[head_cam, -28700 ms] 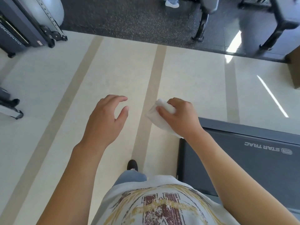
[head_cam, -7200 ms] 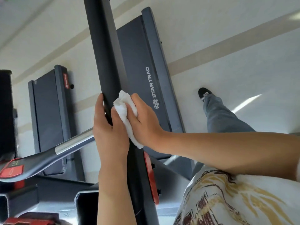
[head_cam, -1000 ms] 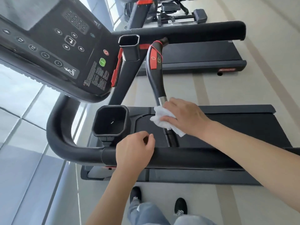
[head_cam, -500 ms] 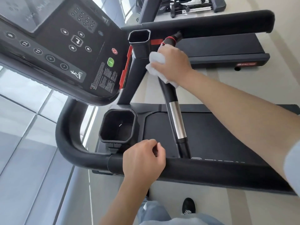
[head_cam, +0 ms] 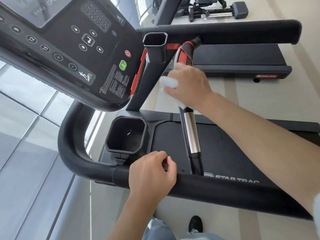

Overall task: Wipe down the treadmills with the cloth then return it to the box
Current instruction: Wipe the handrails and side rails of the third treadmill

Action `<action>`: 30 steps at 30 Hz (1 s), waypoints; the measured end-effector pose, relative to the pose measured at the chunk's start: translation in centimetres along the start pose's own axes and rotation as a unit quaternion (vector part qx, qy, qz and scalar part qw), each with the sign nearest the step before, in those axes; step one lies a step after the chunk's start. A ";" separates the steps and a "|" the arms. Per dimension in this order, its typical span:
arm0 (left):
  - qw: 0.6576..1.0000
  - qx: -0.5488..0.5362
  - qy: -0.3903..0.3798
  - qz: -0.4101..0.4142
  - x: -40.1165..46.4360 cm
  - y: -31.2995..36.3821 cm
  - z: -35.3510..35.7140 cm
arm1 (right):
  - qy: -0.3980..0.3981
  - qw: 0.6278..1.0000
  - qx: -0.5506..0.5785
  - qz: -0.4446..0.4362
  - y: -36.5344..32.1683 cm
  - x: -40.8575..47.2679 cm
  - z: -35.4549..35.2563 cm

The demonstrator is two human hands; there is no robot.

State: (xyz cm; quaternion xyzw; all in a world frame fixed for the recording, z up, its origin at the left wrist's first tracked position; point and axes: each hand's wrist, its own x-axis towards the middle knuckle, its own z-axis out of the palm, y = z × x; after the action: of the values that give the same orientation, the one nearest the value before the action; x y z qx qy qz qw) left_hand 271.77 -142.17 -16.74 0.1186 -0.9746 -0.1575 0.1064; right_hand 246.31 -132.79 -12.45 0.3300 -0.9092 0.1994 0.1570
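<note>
Right hand (head_cam: 187, 85) slid cloth (head_cam: 168, 82) down, seemingly.

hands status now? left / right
Left hand: closed around the padded handrail, holding nothing else.
Right hand: closed on the white cloth, pressed to the centre handlebar.

A weight bench (head_cam: 217, 10) stands on the pale striped floor (head_cam: 259, 94) at the top, with large window panes (head_cam: 26, 101) along the left side.
</note>
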 end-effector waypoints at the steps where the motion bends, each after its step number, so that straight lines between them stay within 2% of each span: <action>1: 1.000 0.001 0.001 0.000 0.0 0.0 0.0 | 0.010 1.000 0.001 -0.023 -0.4 -2.1 -0.3; 4: 1.000 0.002 0.000 0.000 -0.1 0.0 0.0 | 0.024 0.997 -0.004 -0.078 -1.2 -8.4 -0.3; 9: 1.000 0.007 -0.001 0.007 -0.1 0.1 0.0 | -0.030 0.979 0.042 -0.198 -1.0 -17.0 -0.4; 12: 1.000 0.009 0.001 0.010 -0.1 0.1 0.0 | -0.027 0.965 0.040 -0.257 -0.3 -17.4 -0.3; 14: 1.000 0.003 0.002 0.003 -0.2 0.1 0.1 | 0.014 0.961 0.041 -0.272 0.1 -16.2 0.1; 17: 1.000 0.004 0.004 0.001 -0.2 0.1 0.1 | 0.070 0.969 0.035 -0.233 1.2 -12.4 0.6; 21: 1.000 0.012 -0.001 0.007 -0.3 0.1 0.0 | 0.115 0.990 0.060 -0.056 1.5 -5.2 0.4; 23: 1.000 0.009 -0.004 0.007 -0.2 0.1 -0.1 | 0.118 0.990 0.075 -0.020 0.9 -3.3 0.4; 27: 1.000 0.015 -0.009 0.010 -0.3 0.3 -0.3 | 0.097 0.992 0.060 -0.045 0.8 -5.1 0.3; 30: 1.000 0.017 -0.014 0.008 -0.3 0.2 -0.1 | 0.076 0.988 0.034 -0.133 -0.1 -10.2 0.2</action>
State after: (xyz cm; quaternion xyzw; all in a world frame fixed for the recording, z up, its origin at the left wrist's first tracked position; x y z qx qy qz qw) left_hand 272.02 -141.94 -16.59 0.1106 -0.9794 -0.1417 0.0919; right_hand 253.78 -127.52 -16.86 0.4367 -0.8355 0.2320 0.2396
